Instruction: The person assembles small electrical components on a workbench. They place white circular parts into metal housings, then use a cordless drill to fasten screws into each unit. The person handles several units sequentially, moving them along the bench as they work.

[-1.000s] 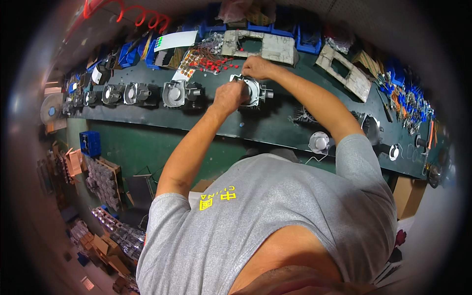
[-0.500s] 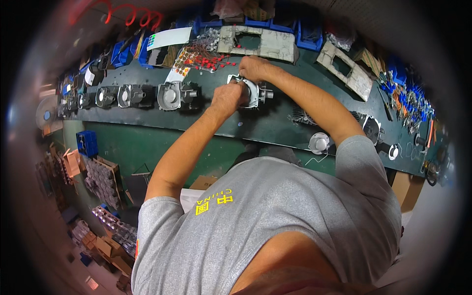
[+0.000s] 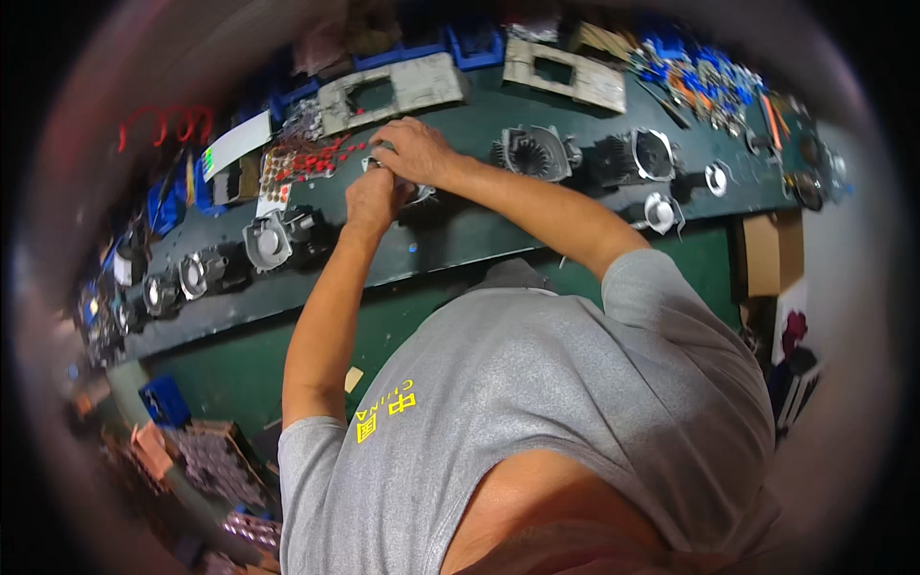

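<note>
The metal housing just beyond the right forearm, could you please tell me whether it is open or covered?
The housing is open: dark radiating fins show uncovered inside it.

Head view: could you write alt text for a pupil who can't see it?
A person's left hand and right hand are close together at a mostly hidden metal part on a dark green bench. Other metal parts stand to either side, with red-tipped wires and blue bins beyond.

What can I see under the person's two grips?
Edges of a metal housing show beside the left grip. This and the right grip cover the rest, so most of its inside cannot be seen.
</note>
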A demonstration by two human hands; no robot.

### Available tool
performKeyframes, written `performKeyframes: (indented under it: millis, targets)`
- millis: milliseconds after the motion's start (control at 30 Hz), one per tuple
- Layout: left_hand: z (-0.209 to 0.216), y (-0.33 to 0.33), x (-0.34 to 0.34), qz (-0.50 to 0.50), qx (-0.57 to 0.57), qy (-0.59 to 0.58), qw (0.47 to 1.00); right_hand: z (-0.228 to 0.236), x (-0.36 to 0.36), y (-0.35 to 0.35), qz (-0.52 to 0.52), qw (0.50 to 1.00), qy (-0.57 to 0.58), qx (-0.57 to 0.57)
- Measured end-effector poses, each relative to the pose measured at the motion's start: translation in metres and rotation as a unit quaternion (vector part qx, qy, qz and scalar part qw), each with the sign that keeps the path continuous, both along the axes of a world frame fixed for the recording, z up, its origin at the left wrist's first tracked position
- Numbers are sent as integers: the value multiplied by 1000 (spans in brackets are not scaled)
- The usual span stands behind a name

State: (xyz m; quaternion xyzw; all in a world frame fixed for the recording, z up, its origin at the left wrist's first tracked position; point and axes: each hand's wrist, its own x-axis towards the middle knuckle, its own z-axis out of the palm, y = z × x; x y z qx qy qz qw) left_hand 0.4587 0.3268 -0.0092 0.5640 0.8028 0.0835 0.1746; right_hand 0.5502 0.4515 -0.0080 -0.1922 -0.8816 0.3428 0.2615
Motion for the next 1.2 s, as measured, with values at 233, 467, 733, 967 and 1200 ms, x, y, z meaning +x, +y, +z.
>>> performKeyframes:
  millis: [233, 467, 733, 967, 1200]
  targets:
    - [0, -3, -1, -12, 0, 17, 1000, 26, 171, -69, -114, 967, 42, -223]
    - [4, -9, -2, 14, -1, 7, 1000, -67, 322, -64, -445, 841, 111, -288]
    - [37, -5, 83, 126, 176, -35, 976, -119, 386, -45, -312, 561, 63, -764]
    - [-1, 58, 274, -121, 110, -146, 976, -97, 387, 20, -178, 726, -133, -650]
    - [-55, 92, 317, -108, 24, -99, 989, -128, 388, 48, -215, 801, -88, -552]
